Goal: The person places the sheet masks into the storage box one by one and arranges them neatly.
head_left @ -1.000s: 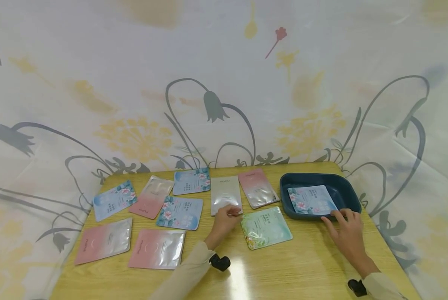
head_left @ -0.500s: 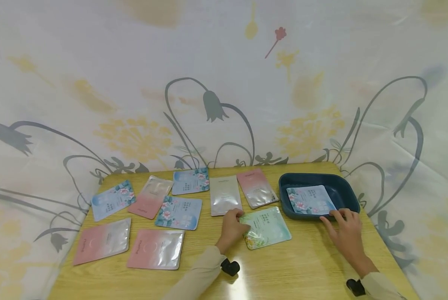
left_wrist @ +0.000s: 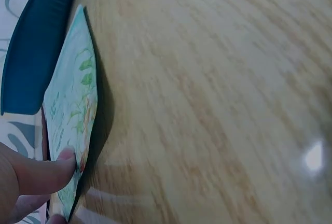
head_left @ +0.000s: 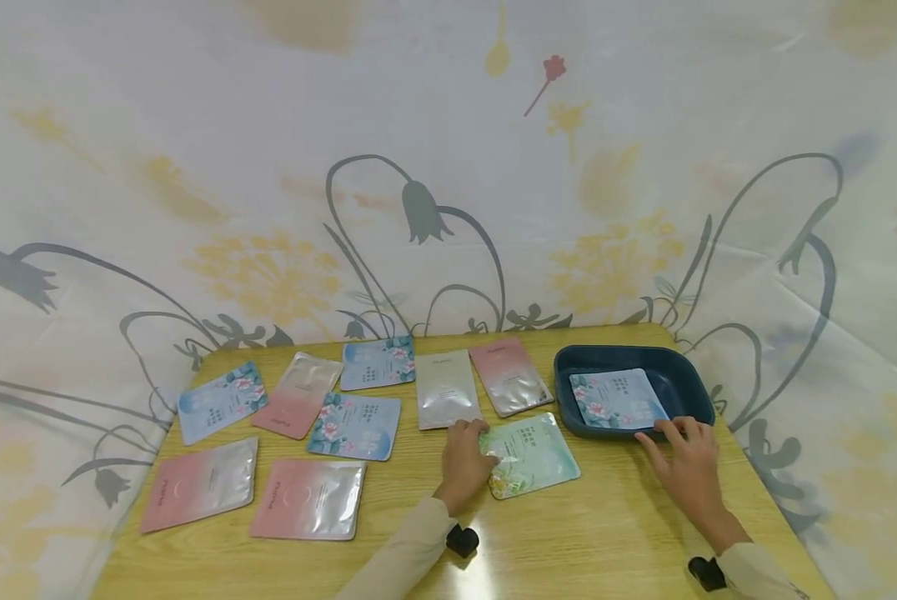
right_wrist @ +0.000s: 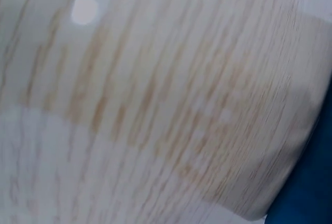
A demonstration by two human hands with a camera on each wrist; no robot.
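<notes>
My left hand (head_left: pixel 467 467) pinches the left edge of a green face mask packet (head_left: pixel 534 454), thumb on top. In the left wrist view the thumb (left_wrist: pixel 49 175) presses on the green packet (left_wrist: pixel 72 99), whose near edge casts a shadow on the table. My right hand (head_left: pixel 692 471) grips the front rim of a dark blue tray (head_left: pixel 689 383), thumb outside and fingers over the edge. A blue floral mask packet (head_left: pixel 617 398) lies in the tray. The right wrist view shows the tray's side (right_wrist: pixel 306 182) but not the right hand.
Left of the tray lie a pink packet (head_left: pixel 510 375) and a silver-beige packet (head_left: pixel 447 387). Further left are several blue floral packets (head_left: pixel 354 427) and pink-silver packets (head_left: pixel 309 500). A flower-printed curtain (head_left: pixel 448 167) rises behind the wooden table (head_left: pixel 553 550).
My left hand has moved right, from the lower edge of the silver-beige packet to the green packet, and has taken hold of its left edge. The right hand stays at the tray rim.
</notes>
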